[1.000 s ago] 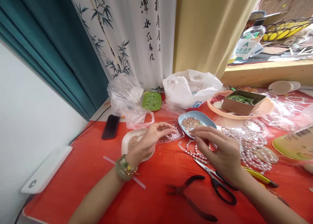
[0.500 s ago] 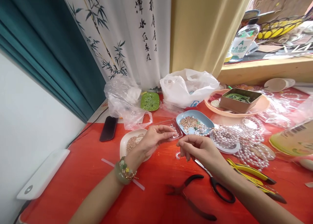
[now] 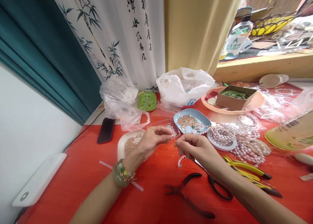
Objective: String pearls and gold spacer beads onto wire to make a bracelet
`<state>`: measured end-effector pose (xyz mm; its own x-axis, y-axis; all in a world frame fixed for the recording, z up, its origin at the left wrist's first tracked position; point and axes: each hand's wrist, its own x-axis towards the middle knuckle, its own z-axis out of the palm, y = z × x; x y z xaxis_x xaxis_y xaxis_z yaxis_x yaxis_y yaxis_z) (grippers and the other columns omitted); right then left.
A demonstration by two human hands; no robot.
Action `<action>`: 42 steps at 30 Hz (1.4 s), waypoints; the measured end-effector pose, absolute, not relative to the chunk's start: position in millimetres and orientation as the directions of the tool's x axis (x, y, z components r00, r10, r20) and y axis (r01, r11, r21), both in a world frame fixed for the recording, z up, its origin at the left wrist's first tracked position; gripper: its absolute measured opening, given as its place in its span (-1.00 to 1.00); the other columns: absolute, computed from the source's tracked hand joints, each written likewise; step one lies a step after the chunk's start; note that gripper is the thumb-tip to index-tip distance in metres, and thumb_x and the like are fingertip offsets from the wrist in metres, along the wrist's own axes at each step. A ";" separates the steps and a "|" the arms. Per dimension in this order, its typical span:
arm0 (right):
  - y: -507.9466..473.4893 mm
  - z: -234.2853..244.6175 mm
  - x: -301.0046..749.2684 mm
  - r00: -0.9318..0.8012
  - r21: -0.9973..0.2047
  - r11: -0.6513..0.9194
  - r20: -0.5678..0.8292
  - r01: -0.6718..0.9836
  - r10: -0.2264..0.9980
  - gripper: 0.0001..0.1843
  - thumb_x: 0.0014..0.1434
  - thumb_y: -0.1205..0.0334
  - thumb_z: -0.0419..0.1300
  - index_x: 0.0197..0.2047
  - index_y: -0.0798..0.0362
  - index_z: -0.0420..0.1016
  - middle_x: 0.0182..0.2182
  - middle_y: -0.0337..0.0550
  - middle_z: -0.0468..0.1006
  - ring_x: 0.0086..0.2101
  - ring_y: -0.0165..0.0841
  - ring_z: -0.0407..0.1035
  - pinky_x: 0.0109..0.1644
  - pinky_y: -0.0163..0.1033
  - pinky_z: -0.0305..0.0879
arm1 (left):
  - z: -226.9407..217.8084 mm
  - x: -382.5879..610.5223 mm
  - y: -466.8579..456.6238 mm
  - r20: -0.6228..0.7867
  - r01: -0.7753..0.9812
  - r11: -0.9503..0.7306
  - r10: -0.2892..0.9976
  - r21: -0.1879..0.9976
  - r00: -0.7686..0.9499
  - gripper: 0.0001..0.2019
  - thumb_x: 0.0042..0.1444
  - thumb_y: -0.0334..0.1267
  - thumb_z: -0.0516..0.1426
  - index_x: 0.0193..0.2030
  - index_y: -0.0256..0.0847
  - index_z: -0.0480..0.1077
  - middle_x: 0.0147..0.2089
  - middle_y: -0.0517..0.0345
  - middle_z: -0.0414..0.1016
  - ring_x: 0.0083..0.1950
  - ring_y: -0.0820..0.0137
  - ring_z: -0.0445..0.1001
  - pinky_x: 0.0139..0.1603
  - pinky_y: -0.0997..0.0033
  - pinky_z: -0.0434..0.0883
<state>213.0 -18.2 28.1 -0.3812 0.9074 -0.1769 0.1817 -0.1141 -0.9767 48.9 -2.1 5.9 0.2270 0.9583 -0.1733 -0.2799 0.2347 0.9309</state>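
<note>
My left hand [image 3: 156, 139], a bracelet and a bangle on its wrist, pinches thumb against index finger; what lies between them is too small to make out. Just right of it, fingertips nearly meeting, my right hand [image 3: 194, 146] is closed with its fingers curled. Below its fingers hangs a short curved string of pearl beads [image 3: 180, 161], whose upper end is hidden by the hand. Behind the fingertips sits a clear tray [image 3: 178, 133] of white beads, beside a blue dish [image 3: 207, 121] of gold and pale beads. A white dish [image 3: 121, 149] of small gold beads is partly behind my left hand.
Black-handled cutters [image 3: 181, 189], scissors [image 3: 221, 189] and yellow-black pliers [image 3: 246, 175] lie in front. Pearl strands [image 3: 249, 146] pile up at right. A phone [image 3: 106, 130], plastic bags [image 3: 183, 87], a green dish [image 3: 147, 101] and a tin box [image 3: 232, 102] stand further back.
The whole view has shifted slightly. My hands have drawn a little closer together, fingertip to fingertip, and more of the pearl bead string shows below my right hand.
</note>
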 end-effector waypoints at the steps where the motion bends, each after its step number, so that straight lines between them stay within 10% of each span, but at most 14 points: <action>1: -18.1 27.3 213.2 -0.385 -0.976 -0.115 -0.179 0.183 0.905 -0.81 -0.03 0.23 0.05 -0.56 0.11 0.39 -0.68 -0.28 0.34 -0.66 -0.54 0.07 -0.62 -0.40 -0.05 | 5.8 48.9 -2.3 -0.172 -0.275 0.233 0.959 0.933 0.227 -0.85 -0.31 -0.39 0.32 -0.51 -0.29 0.49 -0.49 0.20 0.47 -0.46 0.54 0.39 -0.34 0.51 0.32; 30: -18.4 22.2 214.6 -0.395 -0.980 -0.058 -0.131 0.190 0.909 -0.86 -0.06 0.38 0.04 -0.60 0.05 0.33 -0.68 -0.32 0.33 -0.67 -0.53 0.09 -0.61 -0.39 -0.02 | 18.0 48.7 -6.8 -0.069 -0.005 0.072 0.970 0.997 0.234 -0.90 -0.24 -0.40 0.28 -0.50 -0.27 0.47 -0.46 0.19 0.47 -0.39 0.48 0.38 -0.30 0.47 0.32; 42: -16.0 27.9 215.8 -0.469 -0.988 0.010 -0.063 0.153 0.881 -0.75 0.09 0.11 0.05 -0.52 0.07 0.33 -0.62 -0.30 0.32 -0.61 -0.50 0.16 -0.52 -0.36 0.12 | 23.3 45.1 -6.6 -0.060 -0.042 0.075 0.959 0.996 0.278 -0.90 -0.18 -0.32 0.27 -0.50 -0.29 0.47 -0.47 0.15 0.44 -0.41 0.47 0.36 -0.34 0.47 0.31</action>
<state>215.8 -16.0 27.9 -0.4687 0.8811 -0.0635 0.1534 0.0104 -0.9881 45.1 -6.6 23.3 0.2779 0.9587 -0.0603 -0.0418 0.0748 0.9963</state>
